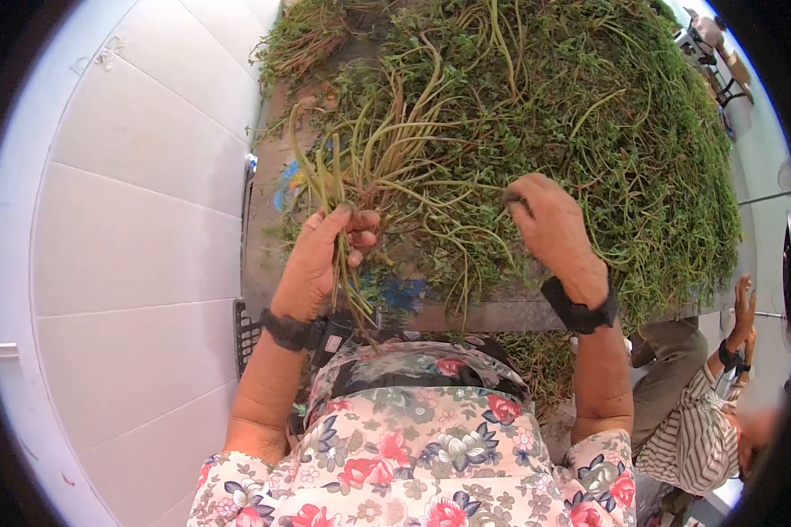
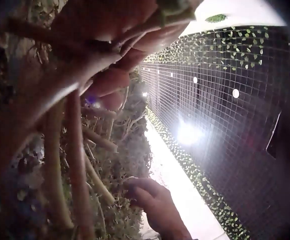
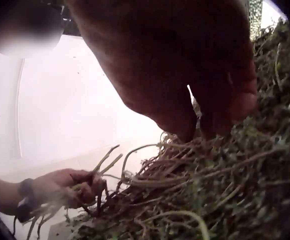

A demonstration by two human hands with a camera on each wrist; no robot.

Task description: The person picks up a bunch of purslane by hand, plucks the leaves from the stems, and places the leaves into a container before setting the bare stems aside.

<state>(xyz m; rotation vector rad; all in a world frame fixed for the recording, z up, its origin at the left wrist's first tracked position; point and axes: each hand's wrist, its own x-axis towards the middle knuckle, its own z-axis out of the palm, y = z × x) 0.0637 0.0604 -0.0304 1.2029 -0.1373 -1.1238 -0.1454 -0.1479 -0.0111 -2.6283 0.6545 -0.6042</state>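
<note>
Your left hand [image 1: 330, 250] pinches a bunch of long green stems [image 1: 327, 180] between thumb and fingers, over the near left part of the table [image 1: 536, 314]; the upper ends fan out over the greens, the lower ends hang below your grip towards your flowered shirt [image 1: 448, 448]. Your right hand [image 1: 554, 233] is over the greens, its fingers bent and their tips near the thumb; one stem runs across to those fingertips, but you cannot tell whether they pinch it.

The leafy pile [image 1: 659, 158] covers most of the table, thickest on the right; blue paint [image 1: 404, 294] shows near the front edge. A dark band sits on each of your wrists; a white wall [image 1: 141, 193] stands on the left; on the right is another person in a striped top [image 1: 696, 439], hands raised.
</note>
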